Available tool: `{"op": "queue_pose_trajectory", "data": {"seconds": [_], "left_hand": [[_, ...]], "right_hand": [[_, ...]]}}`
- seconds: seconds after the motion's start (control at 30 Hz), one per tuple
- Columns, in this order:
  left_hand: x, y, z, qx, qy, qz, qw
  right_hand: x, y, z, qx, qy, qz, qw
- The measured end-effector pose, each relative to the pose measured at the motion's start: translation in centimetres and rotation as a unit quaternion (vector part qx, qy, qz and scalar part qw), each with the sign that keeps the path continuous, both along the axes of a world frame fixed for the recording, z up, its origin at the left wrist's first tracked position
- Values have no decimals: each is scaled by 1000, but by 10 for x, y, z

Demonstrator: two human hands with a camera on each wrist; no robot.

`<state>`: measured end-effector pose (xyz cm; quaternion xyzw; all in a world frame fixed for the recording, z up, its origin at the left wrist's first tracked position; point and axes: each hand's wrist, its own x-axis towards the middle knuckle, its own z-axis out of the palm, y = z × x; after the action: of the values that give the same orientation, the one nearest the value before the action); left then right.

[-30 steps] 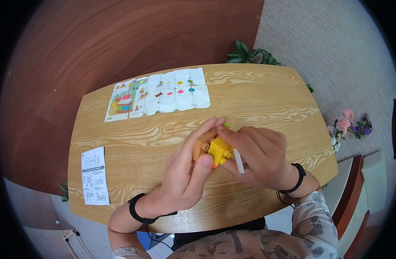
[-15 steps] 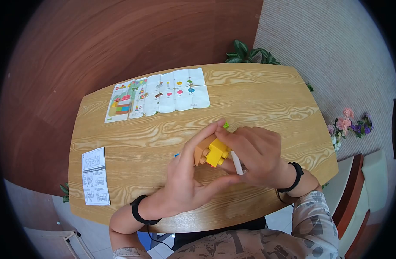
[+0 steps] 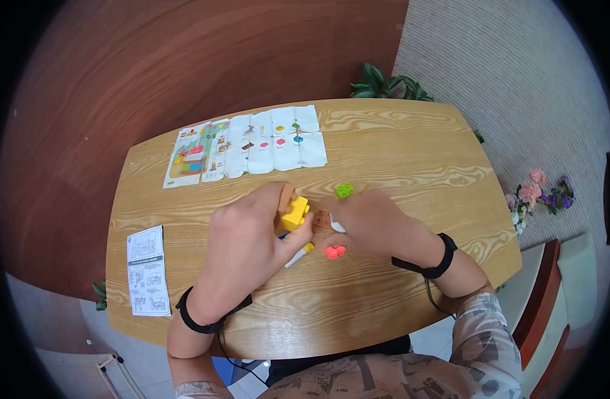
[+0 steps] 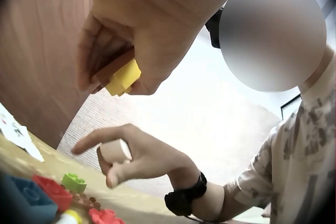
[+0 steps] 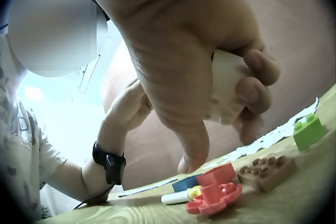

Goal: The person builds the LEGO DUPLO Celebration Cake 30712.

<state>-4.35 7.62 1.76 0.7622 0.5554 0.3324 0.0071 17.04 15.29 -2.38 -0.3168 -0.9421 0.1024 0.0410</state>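
The two hands are close together but separate above the desk [image 3: 385,312]. The left hand [image 3: 248,223] grips a yellow brick [image 3: 295,214] set against a tan brick [image 3: 286,198], its thumb and fingers closed around the pair. The right hand [image 3: 378,216], slightly blurred in the head view, has curled fingers around a white block [image 5: 226,82], raised off the desk.

Below and between the hands, loose pieces lie on the wood: a brown studded brick [image 5: 268,172], a coral flower-shaped piece [image 3: 333,251], a white stick with a yellow end [image 5: 176,197], a red brick [image 4: 52,192] and a blue brick [image 4: 30,202]. A green brick [image 3: 344,190] sits a little farther off, past the brown one.

Towards the far edge a creased colour sheet [image 3: 268,159] is spread out, while a black-and-white printed sheet [image 3: 147,269] lies near the left edge. Pink and purple flowers [image 3: 531,193] stand beyond the right side.
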Motion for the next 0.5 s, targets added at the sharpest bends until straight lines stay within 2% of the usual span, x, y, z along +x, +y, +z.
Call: {"op": "queue_pose_trajectory", "data": {"seconds": [0.07, 0.33, 0.47, 0.5], "left_hand": [[1, 1, 1, -25, 39, 18, 999], [0, 7, -8, -111, 83, 38, 990], [0, 9, -11, -99, 64, 18, 993], [0, 9, -12, -90, 57, 14, 994]], "right_hand": [[-1, 4, -18, -13, -37, 32, 999], [1, 4, -38, 7, 22, 49, 999], [6, 0, -41, 44, 36, 79, 995], [6, -1, -38, 18, 22, 76, 997]]}}
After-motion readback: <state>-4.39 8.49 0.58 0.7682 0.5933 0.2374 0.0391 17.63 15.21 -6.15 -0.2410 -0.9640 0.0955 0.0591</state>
